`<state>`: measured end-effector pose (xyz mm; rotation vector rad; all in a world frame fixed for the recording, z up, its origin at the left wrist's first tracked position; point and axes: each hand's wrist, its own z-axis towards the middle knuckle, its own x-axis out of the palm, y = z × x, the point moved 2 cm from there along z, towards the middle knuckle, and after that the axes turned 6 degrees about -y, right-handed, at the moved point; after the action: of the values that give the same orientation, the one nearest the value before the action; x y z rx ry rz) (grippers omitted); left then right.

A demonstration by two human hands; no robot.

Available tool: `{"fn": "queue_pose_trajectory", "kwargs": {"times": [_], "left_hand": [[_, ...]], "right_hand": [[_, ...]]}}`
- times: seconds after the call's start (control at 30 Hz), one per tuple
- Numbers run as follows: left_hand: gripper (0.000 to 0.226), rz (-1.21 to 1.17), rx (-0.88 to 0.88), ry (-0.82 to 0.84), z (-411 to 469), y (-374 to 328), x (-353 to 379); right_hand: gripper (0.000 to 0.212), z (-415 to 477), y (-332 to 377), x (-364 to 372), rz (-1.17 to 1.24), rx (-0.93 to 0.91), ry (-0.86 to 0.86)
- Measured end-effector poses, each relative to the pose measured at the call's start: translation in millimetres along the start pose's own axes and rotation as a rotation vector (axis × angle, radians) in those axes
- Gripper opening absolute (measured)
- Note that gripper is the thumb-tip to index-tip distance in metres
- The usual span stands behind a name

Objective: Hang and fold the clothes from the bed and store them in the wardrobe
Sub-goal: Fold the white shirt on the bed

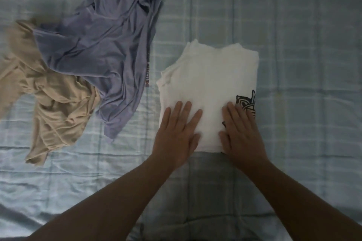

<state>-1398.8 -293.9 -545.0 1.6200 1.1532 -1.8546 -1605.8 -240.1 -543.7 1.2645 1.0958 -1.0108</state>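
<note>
Both hands — left hand (pixel 177 133), right hand (pixel 242 133) — press flat, open, on the folded white shirt (pixel 211 83). Folding looks finished — next, carry it to the wardrobe.

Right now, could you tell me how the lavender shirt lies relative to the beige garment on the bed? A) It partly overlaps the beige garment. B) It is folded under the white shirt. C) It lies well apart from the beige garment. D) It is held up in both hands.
A: the crumpled lavender shirt drapes over the upper edge of the beige garment, while both hands press on the white shirt.
</note>
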Motion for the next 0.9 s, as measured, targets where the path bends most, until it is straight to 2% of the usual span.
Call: {"fn": "queue_pose_trajectory", "kwargs": {"times": [0.1,0.27,0.33,0.43,0.57,0.67,0.8,0.9], "left_hand": [[0.059,0.026,0.035,-0.041,-9,4,9],[0.063,0.040,-0.013,0.040,-3,0,0],[0.073,0.044,0.005,0.054,-4,0,-5],[0.103,0.116,0.104,0.132,-4,5,-12],[0.126,0.180,0.126,0.280,8,12,-20],[0.126,0.209,0.148,0.319,15,13,-24],[0.104,0.243,0.155,0.322,13,16,-32],[0.103,0.219,0.159,0.378,15,15,-36]], "right_hand": [[0.061,-3,-7,6,0.000,-0.055,0.003],[0.066,3,-4,-8,0.049,-0.032,0.032],[0.078,-2,-6,-14,0.062,-0.053,0.041],[0.100,-12,-13,-18,-0.017,-0.100,0.151],[0.104,-6,-19,-19,-0.078,-0.144,0.269],[0.096,-2,-21,-22,-0.085,-0.143,0.282],[0.093,-3,-20,-28,-0.104,-0.131,0.295],[0.093,-1,-17,-34,-0.080,-0.095,0.261]]}}
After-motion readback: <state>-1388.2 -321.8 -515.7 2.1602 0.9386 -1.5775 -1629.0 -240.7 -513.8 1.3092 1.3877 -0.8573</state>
